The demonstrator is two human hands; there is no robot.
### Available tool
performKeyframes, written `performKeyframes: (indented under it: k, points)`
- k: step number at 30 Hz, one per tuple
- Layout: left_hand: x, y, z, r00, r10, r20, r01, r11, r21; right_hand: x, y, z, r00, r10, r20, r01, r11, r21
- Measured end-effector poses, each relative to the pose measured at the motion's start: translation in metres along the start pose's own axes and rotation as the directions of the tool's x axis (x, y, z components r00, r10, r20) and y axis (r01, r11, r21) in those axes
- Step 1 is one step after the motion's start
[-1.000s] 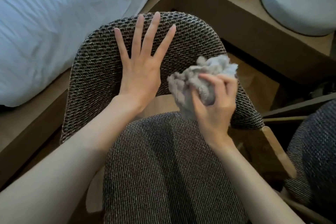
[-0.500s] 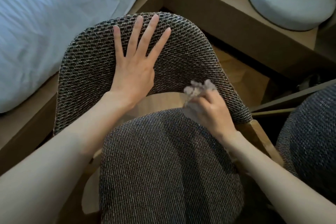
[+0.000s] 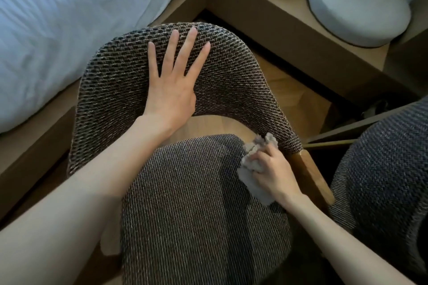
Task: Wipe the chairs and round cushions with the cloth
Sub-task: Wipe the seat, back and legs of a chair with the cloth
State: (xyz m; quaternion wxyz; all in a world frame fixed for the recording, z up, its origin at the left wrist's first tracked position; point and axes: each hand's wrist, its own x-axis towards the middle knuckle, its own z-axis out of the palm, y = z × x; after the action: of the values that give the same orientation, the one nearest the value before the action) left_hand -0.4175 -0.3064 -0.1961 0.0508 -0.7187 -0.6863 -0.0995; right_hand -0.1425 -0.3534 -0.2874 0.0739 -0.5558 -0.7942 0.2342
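Right hand [image 3: 272,173]: grip closed around the bunched cloth [image 3: 249,179], at the right rear of the chair [image 3: 196,192] seat. Left hand [image 3: 172,90]: flat, fingers spread, on the chair's back. Cloth judged soft, light, crushable; best held bunched.
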Motion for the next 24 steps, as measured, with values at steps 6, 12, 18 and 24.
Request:
performKeyframes:
  k: [6, 12, 18, 24]
  points:
    - [-0.053, -0.010, -0.026, 0.981, -0.172, 0.091, 0.186, 0.967, -0.175, -0.004, -0.073, -0.046, 0.977, -0.103, -0.185, 0.130, 0.982, 0.140]
    - [-0.154, -0.034, -0.035, 0.741, -0.641, 0.201, 0.671, 0.696, -0.254, 0.025, -0.175, -0.069, 0.920, -0.372, -0.126, 0.393, 0.873, 0.288]
    - [-0.236, -0.042, -0.027, 0.396, -0.829, 0.395, 0.912, 0.303, -0.277, 0.042, -0.272, -0.023, 0.748, -0.653, 0.119, 0.551, 0.711, 0.436]
    - [-0.279, -0.052, -0.004, 0.367, -0.778, 0.510, 0.903, 0.167, -0.395, 0.058, -0.313, 0.062, 0.475, -0.706, 0.525, 0.661, 0.680, 0.316]
